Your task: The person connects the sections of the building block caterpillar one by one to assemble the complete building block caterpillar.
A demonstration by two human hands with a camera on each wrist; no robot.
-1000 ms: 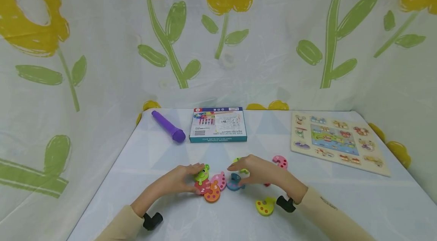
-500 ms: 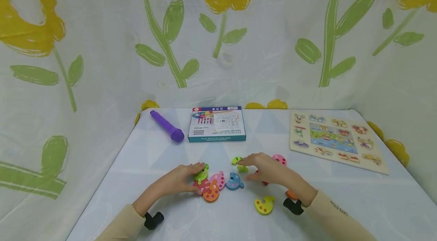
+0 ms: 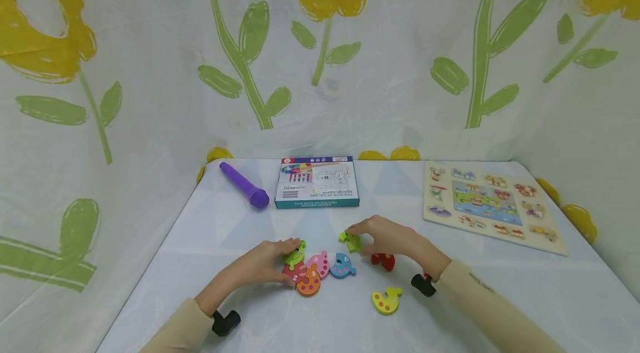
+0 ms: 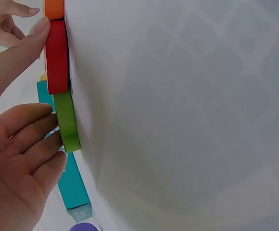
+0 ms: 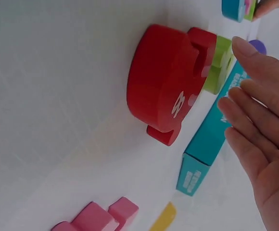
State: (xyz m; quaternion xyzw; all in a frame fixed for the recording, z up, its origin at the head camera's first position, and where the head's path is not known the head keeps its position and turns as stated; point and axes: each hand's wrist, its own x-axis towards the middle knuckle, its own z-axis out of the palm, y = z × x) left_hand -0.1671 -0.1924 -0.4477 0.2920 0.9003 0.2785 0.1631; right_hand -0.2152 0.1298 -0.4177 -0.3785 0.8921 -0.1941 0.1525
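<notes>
My left hand (image 3: 270, 262) holds joined caterpillar puzzle pieces: a green head (image 3: 295, 254), a red "2" (image 3: 294, 273), an orange "3" (image 3: 309, 284) and a pink "4" (image 3: 320, 264). Its fingers are at the head and its thumb is on the red piece, as the left wrist view shows. Over a loose green puzzle piece (image 3: 353, 243) hovers my right hand (image 3: 392, 237), fingers apart; contact is not clear. A red "8" piece (image 5: 154, 77) lies under that hand. Just right of the joined row is a blue "6" piece (image 3: 341, 267).
A yellow piece (image 3: 385, 303) lies nearer the front. Pink puzzle pieces (image 5: 94, 217) are mostly hidden behind the right hand in the head view. Farther back are a purple microphone (image 3: 245, 186), a bead-set box (image 3: 317, 183) and a wooden picture board (image 3: 490, 205).
My right hand has left the blue piece, drawn right, then moved up and over toward the loose green piece. The left hand has stayed on the joined pieces.
</notes>
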